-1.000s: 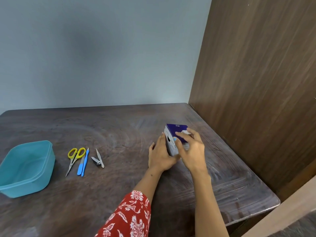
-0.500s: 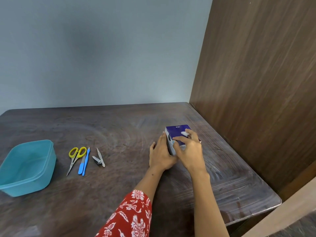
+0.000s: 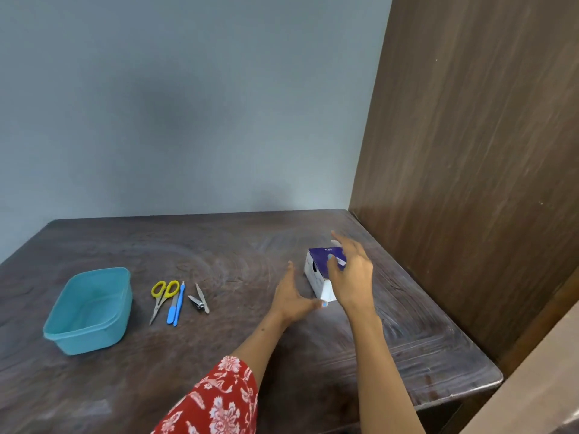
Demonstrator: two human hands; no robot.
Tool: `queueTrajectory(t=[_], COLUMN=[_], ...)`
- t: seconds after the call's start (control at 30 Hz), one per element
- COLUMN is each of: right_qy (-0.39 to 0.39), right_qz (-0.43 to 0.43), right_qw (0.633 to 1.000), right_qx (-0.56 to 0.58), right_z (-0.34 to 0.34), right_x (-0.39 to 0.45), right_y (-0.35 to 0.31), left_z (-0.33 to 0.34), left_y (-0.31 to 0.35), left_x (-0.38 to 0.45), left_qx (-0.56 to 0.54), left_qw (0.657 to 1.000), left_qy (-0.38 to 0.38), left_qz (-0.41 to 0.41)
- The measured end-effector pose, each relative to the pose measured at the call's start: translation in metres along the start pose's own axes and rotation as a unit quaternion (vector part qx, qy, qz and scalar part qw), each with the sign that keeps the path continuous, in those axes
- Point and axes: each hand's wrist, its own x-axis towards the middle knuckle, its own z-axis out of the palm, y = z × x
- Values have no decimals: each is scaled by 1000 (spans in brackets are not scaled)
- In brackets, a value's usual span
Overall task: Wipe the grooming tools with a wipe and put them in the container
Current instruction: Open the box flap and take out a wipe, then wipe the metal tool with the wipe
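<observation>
Dark wood worktop (image 3: 219, 355), scuffed, carried everything. Landmark: the purple-and-white wipe box (image 3: 318, 275), standing toward the worktop's right side. Left hand (image 3: 293, 300) lay flat on the worktop just left of the box, fingers spread wide, thumb tip at the box's near bottom corner; holding nothing. Right hand (image 3: 352, 277) hovered over the box's top and right side, fingers loosely splayed, thumb over the purple top; couldn't tell whether it touched the box or pinched a wipe. Well left of the box, four tools lay side by side: yellow-handled scissors (image 3: 162, 297), two blue-handled tools (image 3: 176, 305) touching each other, then nail clippers (image 3: 199, 300) nearest the box. Teal plastic container (image 3: 91, 310) sat farthest left of the box, just beyond the scissors, with no tools inside. Red floral sleeve (image 3: 216, 402) covered the left forearm.
</observation>
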Motion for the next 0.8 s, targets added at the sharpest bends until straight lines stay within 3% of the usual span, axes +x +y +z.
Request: queueTrajectory(t=[0.27, 0.47, 0.6, 0.8], right_qy=[57, 0, -37, -86], right_qz=[-3, -27, -24, 45], right_qw=[993, 994, 992, 987], right_qx=[106, 109, 116, 128], right_z=[-3, 13, 27, 71], right_x=[-21, -55, -75, -77], right_y=[-67, -106, -117, -116], left_z=[-78, -120, -138, -161], left_y=[18, 32, 26, -13], left_x=[-80, -120, -143, -141], left_qx=[57, 86, 107, 126], left_qw=[985, 965, 959, 954], left_qy=[137, 235, 257, 270], left_qz=[86, 85, 54, 22])
